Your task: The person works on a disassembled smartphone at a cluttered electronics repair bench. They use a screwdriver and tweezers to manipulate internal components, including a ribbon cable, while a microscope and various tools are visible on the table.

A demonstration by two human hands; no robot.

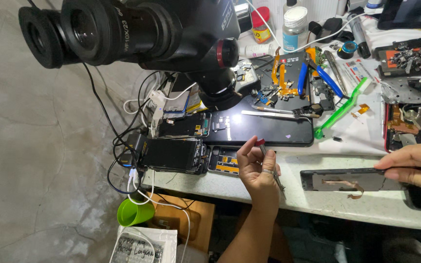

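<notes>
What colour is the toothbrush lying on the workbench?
Bright green plastic toothbrush with white bristles; the head view shows it.

Bare forearms, ring (pixel 267 171) on finger

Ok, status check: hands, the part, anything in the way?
Left hand grips a red-capped screwdriver, tip down. Right hand pins the phone frame at the bench edge. Frame's orange flex cable hangs loose; no obstruction.
</notes>
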